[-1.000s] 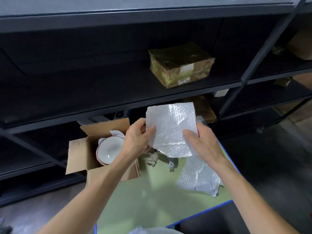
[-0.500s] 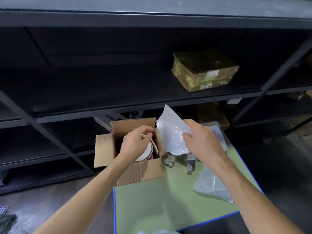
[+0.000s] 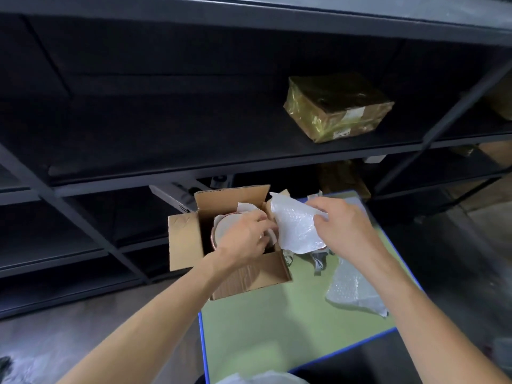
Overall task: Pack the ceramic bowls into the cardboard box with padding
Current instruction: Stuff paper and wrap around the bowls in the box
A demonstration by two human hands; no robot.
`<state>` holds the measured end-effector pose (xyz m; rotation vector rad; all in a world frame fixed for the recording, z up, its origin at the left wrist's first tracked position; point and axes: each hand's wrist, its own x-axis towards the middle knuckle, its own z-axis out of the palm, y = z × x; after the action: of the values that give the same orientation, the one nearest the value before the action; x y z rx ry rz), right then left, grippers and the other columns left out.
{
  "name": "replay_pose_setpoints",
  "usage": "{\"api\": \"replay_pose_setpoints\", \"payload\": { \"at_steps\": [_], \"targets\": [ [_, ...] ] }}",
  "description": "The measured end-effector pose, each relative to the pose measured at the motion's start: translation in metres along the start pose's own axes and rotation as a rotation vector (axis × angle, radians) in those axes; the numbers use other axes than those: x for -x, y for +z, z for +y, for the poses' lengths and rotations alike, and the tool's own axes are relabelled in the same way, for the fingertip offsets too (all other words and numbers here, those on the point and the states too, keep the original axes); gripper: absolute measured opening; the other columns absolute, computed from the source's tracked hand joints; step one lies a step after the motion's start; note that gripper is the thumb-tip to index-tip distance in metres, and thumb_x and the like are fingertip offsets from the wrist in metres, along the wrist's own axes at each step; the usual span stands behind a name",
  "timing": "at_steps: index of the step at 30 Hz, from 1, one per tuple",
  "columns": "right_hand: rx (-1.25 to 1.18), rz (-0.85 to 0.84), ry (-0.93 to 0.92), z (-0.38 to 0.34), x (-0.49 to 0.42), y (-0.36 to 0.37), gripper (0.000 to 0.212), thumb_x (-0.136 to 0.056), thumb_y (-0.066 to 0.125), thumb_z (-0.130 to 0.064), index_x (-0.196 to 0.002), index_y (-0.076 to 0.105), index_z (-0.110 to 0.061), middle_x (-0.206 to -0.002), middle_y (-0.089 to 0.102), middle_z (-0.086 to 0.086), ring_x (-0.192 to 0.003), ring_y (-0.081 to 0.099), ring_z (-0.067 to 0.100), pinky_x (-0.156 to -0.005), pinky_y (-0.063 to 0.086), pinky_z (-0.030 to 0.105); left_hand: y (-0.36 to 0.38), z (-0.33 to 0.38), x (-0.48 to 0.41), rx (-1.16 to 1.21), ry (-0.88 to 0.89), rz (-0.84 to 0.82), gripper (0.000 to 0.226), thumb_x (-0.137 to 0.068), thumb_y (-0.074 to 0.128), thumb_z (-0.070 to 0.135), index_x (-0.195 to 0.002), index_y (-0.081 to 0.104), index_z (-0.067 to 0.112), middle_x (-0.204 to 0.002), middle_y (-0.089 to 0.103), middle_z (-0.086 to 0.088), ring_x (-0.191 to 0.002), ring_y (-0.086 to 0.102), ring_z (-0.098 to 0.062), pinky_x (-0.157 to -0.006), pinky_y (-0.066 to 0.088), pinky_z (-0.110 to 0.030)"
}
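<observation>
Since half a second ago our right hand (image 3: 346, 231) has brought the bubble wrap sheet (image 3: 296, 228) against the cardboard box (image 3: 182, 239), pinching it between thumb and fingers. Our left hand (image 3: 243, 236) lies over the ceramic bowl (image 3: 221, 231) inside the box, fingers curled at its rim, though we cannot tell if they grip. We judge the glazed bowl heavy, slick and chip-prone, best held by its rim; the wrap is light, limp and crinkly.

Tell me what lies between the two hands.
In the head view, a bubble wrap sheet, pinched by the right hand, hangs between it and the left hand, which holds the bowl in the cardboard box.
</observation>
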<state>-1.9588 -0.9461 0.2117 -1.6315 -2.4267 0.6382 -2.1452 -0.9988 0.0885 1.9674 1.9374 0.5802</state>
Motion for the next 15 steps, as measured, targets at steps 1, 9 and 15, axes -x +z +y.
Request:
{"api": "replay_pose_setpoints", "payload": {
  "at_steps": [1, 9, 15],
  "targets": [
    [0.024, -0.001, -0.004, -0.004, 0.0, 0.0, 0.044, -0.09, 0.042, -0.011, -0.117, 0.065, -0.037, -0.096, 0.07, -0.002, -0.071, 0.063, 0.015, -0.061, 0.052, 0.031, 0.002, -0.002, -0.001, -0.038, 0.006, -0.008, 0.032, -0.09, 0.06, 0.02, -0.119, 0.066, 0.032, -0.124, 0.052, 0.004, -0.105, 0.054, -0.015, -0.077, 0.022, -0.017],
    [0.137, -0.027, -0.059, -0.022, -0.01, 0.001, 0.032, -0.084, 0.039, -0.003, -0.101, 0.065, -0.011, -0.079, 0.065, 0.014, -0.07, 0.059, 0.03, -0.054, 0.047, 0.045, 0.002, -0.008, -0.008, -0.103, 0.021, -0.039, 0.028, -0.084, 0.063, 0.015, -0.111, 0.067, 0.021, -0.132, 0.045, 0.001, -0.112, 0.05, -0.021, -0.089, 0.049, -0.036],
    [0.133, -0.052, -0.066, -0.022, -0.018, 0.005, 0.011, -0.084, 0.041, -0.004, -0.079, 0.049, -0.009, -0.06, 0.047, 0.007, -0.055, 0.039, 0.026, -0.048, 0.024, 0.034, 0.006, -0.014, -0.014, -0.097, 0.011, -0.016, 0.022, -0.087, 0.055, 0.013, -0.107, 0.064, 0.018, -0.123, 0.053, 0.002, -0.103, 0.054, -0.023, -0.081, 0.049, -0.037]
  ]
}}
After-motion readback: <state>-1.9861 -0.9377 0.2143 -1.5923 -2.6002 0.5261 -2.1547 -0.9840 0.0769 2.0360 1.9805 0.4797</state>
